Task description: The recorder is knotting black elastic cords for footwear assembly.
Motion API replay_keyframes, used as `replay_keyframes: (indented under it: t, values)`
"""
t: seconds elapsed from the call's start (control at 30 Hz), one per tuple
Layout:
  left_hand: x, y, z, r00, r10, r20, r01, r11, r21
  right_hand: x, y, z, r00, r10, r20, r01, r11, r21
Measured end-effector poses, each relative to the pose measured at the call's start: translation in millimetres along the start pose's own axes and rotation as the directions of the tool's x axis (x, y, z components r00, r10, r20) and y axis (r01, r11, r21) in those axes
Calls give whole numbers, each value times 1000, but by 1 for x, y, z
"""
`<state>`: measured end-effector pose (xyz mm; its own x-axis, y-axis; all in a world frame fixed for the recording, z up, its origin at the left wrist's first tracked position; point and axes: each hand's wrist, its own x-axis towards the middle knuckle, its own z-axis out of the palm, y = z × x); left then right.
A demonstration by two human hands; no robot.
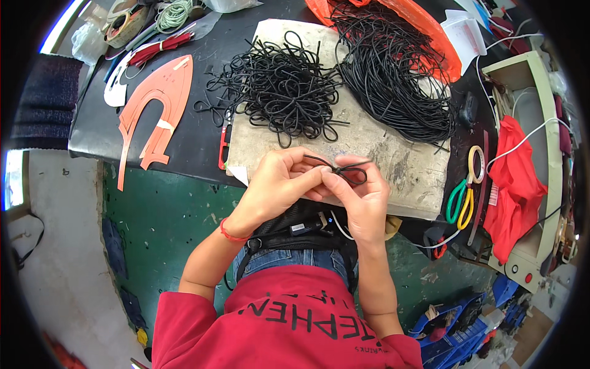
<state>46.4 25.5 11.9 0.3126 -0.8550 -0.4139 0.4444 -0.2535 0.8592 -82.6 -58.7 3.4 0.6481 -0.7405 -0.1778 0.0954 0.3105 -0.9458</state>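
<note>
Between my two hands is a thin black cord (358, 167) looped into a small bow. My left hand (289, 178) pinches it near its middle, thumb against fingers. Facing it, my right hand (364, 195) pinches the same spot, with loops standing out by its fingertips. Both hands are over the near edge of a stained beige board (393, 178). Just beyond them on the board lies a heap of looped black cords (286, 92). To its right, a long bundle of straight black cords (393, 80) spills from an orange-red plastic bag (439, 37).
Orange pattern pieces (153, 101) lie on the black tabletop (203, 67) at left. Scissors with green and yellow handles (464, 200) rest near the right edge, beside red cloth (516, 178) draped on a beige metal cabinet (541, 80). Blue bins (452, 329) stand at lower right.
</note>
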Motion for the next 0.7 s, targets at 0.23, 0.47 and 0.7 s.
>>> replay_keyframes:
  t: [0.23,0.47,0.7]
  values:
    - [-1,-11,17,980,112,-162,-126,989,-82,-1,6,3,997,-29,-68,33,998,50]
    - [8,-8,6,922,296,-252,-288,955,66,11,2,-8,997,-24,-68,24,1000,-9]
    - [52,32,-31,470,856,-216,-156,322,934,80,-20,-32,722,-661,203,365,115,-924]
